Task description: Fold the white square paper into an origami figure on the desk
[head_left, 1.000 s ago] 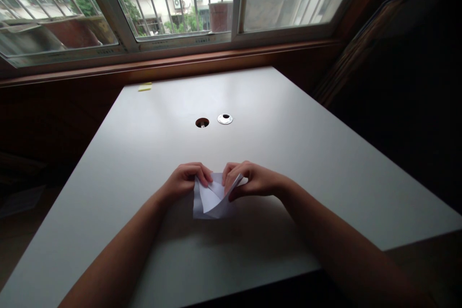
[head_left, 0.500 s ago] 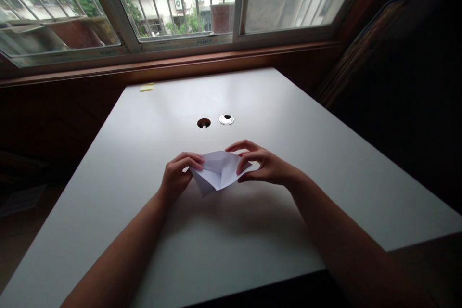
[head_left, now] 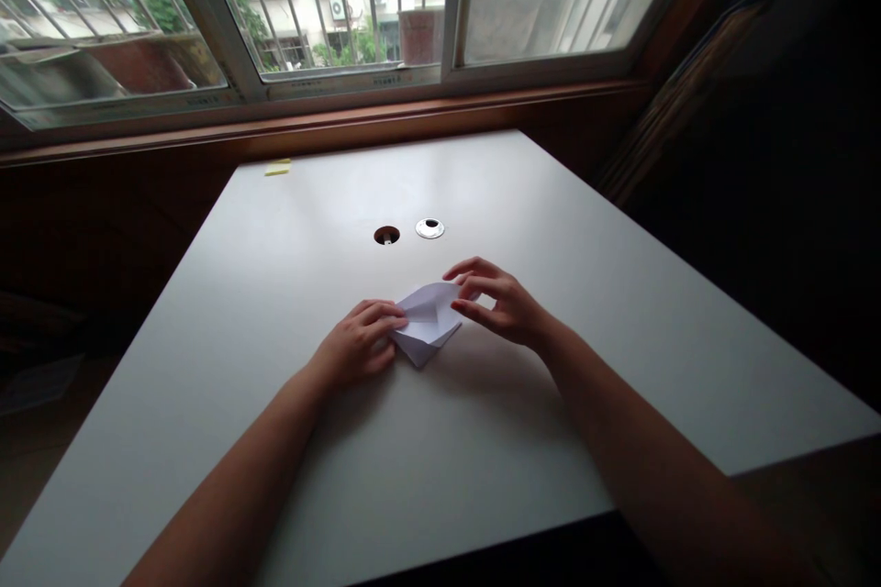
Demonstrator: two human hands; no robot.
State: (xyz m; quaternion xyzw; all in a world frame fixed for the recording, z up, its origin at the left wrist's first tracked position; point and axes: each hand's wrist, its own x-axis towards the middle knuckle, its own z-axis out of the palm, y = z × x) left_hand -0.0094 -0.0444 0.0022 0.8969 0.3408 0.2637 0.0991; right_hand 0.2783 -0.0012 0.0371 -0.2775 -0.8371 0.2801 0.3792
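A folded piece of white paper [head_left: 428,321] lies on the white table [head_left: 275,293] between my two hands. My left hand [head_left: 358,344] rests on the table with its fingers curled, the fingertips pressing the paper's left edge. My right hand [head_left: 496,301] pinches the paper's right upper corner between thumb and fingers. The paper has several creases and a pointed lower corner toward me.
A round cable hole [head_left: 386,235] and its white cap [head_left: 429,227] sit just beyond the paper. A small yellow note [head_left: 276,169] lies at the table's far left corner. A barred window [head_left: 344,0] and a wooden sill run behind. Dark floor surrounds the table.
The paper was lifted and turned in both hands, then lowered onto the table farther from me. My left hand now lies flat against its left edge.
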